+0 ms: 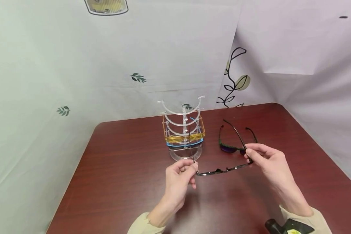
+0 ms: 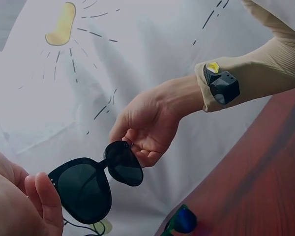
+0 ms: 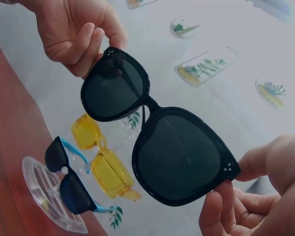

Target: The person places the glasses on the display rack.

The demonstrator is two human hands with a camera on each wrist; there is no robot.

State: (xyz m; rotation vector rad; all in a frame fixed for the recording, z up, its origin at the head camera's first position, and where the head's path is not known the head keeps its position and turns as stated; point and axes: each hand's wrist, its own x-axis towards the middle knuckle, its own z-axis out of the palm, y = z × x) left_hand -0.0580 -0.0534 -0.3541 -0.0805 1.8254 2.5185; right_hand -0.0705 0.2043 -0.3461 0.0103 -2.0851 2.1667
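Observation:
A pair of black sunglasses (image 3: 182, 157) with dark lenses is held in the air between both hands, its temples unfolded and pointing away toward the rack. My left hand (image 1: 179, 180) pinches it near the left hinge. The right hand (image 1: 267, 164) pinches the opposite hinge between thumb and fingers. Just beyond stands a clear display rack (image 1: 185, 114). On its lower tiers sit yellow glasses (image 1: 178, 138) and, beneath them, blue-framed sunglasses (image 3: 69, 174) with dark lenses. Behind the right hand, another pair of dark sunglasses (image 1: 228, 149) lies on the table with temples open.
The dark red wooden table (image 1: 114, 182) reaches back to a white patterned cloth (image 1: 105, 65) hanging behind and at both sides. The rack's upper tiers carry no glasses. A black device (image 2: 223, 88) is strapped over the right sleeve cuff.

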